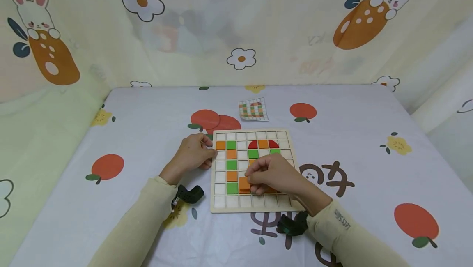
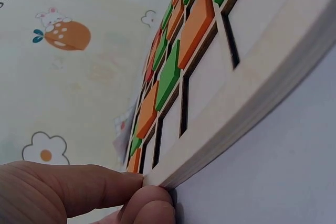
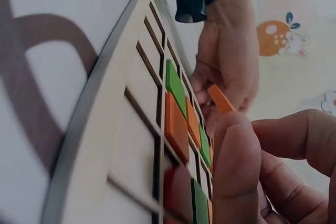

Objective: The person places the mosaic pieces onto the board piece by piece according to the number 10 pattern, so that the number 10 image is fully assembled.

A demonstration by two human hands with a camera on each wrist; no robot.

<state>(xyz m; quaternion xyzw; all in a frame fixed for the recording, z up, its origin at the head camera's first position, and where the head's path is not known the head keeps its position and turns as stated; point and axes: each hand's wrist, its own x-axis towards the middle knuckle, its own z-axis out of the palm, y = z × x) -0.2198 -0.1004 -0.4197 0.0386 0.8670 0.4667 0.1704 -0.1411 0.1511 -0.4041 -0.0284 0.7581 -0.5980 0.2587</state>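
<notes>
A square wooden grid board (image 1: 226,201) lies on the table, partly filled with green tiles (image 1: 232,188), orange tiles (image 1: 231,176) and rounded red pieces (image 1: 253,145). My left hand (image 1: 192,152) grips the board's left edge; in the left wrist view its thumb and fingers (image 2: 79,187) meet at the rim. Between thumb and fingertips my right hand (image 1: 277,174) pinches an orange square tile (image 3: 221,99), tilted above the grid's lower rows. In the head view this hand covers part of the board's right half.
Behind the board lies a small printed card (image 1: 253,109) with a coloured grid pattern. Dark wrist mounts (image 1: 190,194) sit at both cuffs. The white tablecloth (image 1: 148,135) carries fruit and flower prints, and a patterned curtain (image 1: 192,61) hangs at the back.
</notes>
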